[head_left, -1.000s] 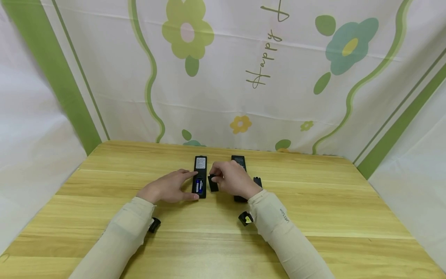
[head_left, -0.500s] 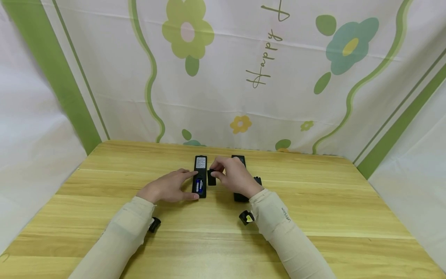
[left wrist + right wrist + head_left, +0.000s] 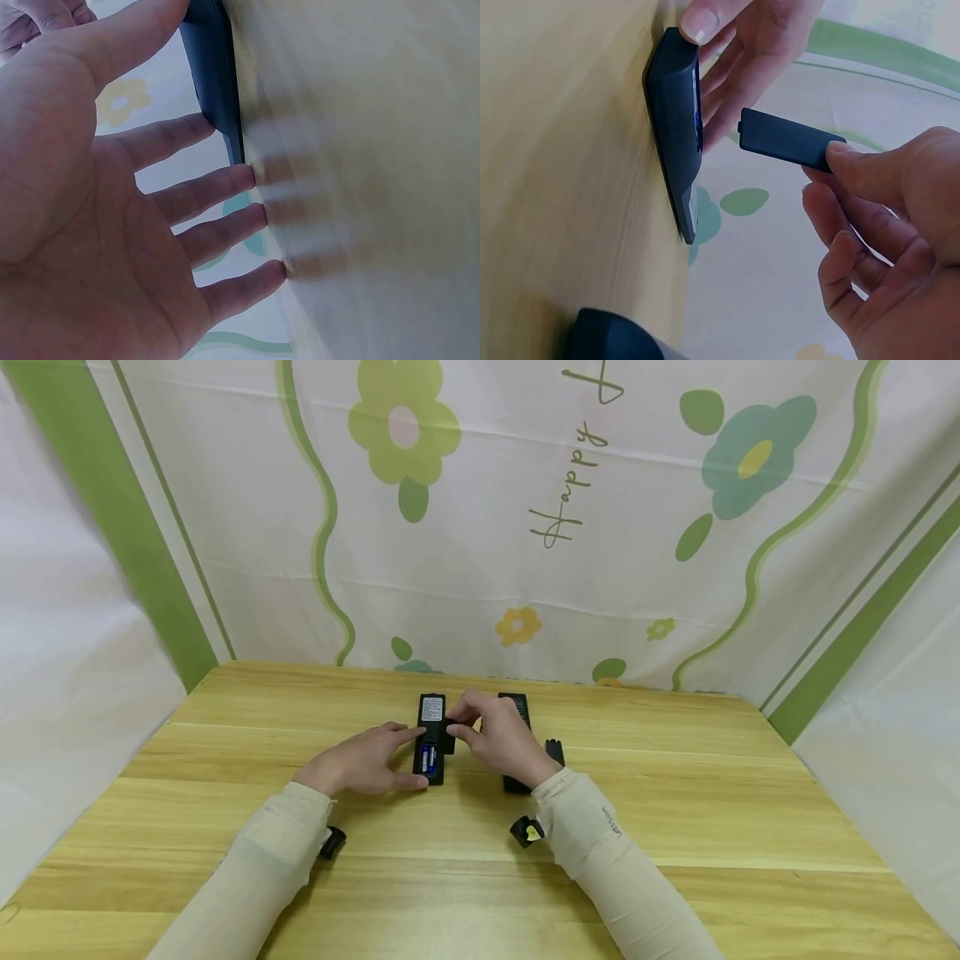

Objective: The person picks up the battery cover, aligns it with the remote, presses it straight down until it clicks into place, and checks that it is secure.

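Note:
A black remote control (image 3: 435, 734) lies back side up on the table, its battery compartment uncovered with blue-and-silver batteries (image 3: 428, 760) inside. My left hand (image 3: 367, 762) steadies it from the left, thumb at the near end and index fingertip at the side. In the left wrist view the fingers are straight, their tips at the tabletop. Between thumb and fingers, my right hand (image 3: 498, 739) pinches a black battery cover (image 3: 787, 139) by one end. The cover is held up apart from the remote in the right wrist view, a small tab at its free end.
A second black remote (image 3: 516, 784) lies to the right, partly hidden under my right hand. Beside it is another black battery cover (image 3: 554, 750). Black wrist cameras (image 3: 332, 842) stick out from both sleeves. A patterned cloth (image 3: 465, 568) hangs behind the wooden table (image 3: 450, 893).
My right hand has moved the battery cover leftward and slightly away from me, so it now overlaps the remote's right edge in the head view. My left hand stays in place.

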Motion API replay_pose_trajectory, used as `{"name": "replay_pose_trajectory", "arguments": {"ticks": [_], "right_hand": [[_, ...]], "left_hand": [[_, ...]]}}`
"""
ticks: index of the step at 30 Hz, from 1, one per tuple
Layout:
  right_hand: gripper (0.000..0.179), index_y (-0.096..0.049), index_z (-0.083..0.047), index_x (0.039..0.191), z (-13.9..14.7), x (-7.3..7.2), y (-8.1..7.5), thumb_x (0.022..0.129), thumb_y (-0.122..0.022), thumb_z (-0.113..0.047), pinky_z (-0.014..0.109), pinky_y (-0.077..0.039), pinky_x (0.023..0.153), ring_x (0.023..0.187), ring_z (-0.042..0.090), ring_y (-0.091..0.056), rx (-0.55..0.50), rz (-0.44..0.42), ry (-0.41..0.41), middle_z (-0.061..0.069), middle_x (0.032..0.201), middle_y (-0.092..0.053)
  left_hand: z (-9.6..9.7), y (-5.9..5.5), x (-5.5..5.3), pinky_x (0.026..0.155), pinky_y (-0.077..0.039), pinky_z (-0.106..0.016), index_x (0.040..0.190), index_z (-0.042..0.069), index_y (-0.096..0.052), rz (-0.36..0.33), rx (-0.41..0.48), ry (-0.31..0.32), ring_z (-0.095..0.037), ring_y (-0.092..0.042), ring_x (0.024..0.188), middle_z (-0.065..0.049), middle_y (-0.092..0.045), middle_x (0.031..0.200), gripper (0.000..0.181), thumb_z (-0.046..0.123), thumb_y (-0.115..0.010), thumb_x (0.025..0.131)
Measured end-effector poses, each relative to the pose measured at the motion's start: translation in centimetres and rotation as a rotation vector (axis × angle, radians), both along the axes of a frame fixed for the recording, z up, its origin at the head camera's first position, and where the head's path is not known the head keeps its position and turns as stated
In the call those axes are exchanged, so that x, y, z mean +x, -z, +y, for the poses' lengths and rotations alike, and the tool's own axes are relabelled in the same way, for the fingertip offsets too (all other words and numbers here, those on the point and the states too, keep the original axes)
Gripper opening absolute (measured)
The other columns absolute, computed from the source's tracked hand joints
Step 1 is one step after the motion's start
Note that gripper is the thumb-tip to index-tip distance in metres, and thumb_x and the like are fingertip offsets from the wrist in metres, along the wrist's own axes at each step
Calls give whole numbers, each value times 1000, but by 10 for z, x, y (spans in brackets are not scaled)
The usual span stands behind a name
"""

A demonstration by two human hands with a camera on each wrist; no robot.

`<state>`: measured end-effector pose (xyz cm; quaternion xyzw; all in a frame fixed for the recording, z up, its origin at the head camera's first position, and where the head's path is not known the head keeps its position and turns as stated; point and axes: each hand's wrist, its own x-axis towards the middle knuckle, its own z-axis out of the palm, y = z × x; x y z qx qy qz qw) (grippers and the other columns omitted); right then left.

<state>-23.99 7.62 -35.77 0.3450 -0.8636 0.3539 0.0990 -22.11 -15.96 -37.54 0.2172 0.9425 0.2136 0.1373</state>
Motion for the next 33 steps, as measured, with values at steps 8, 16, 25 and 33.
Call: {"name": "replay_pose_trajectory", "arguments": {"ticks": [8,16,25,33], "right_hand": [[8,-69,-9,100,-5,3,2,94,-74,-7,27,-53,68,80,8,-66,-29,-28,-9,-1,90,-72],[8,-69,-9,101,-10,5,5,94,-74,-7,26,-54,70,82,9,-66,-41,-35,-29,-1,92,-71],[8,-70,-9,101,-13,7,8,94,-73,-7,26,-54,69,82,8,-65,-46,-78,-37,-1,92,-71],[8,-70,-10,102,-15,8,11,94,-73,-8,27,-51,62,78,7,-64,-36,-113,-33,-3,91,-72]], "left_hand": [[0,-2,1,110,-35,-63,157,9,-38,-1,0,-4,-44,-39,141,-25,-36,156,86,55,-70,92],[0,-2,1,110,-35,-62,157,9,-39,8,-2,3,-45,-39,141,-25,-37,156,86,54,-70,92],[0,0,0,110,-36,-62,157,8,-38,12,-6,12,-44,-40,140,-25,-37,156,86,54,-70,92],[0,-1,0,110,-35,-63,158,9,-38,7,-2,15,-45,-38,142,-25,-35,157,85,53,-70,92]]}}
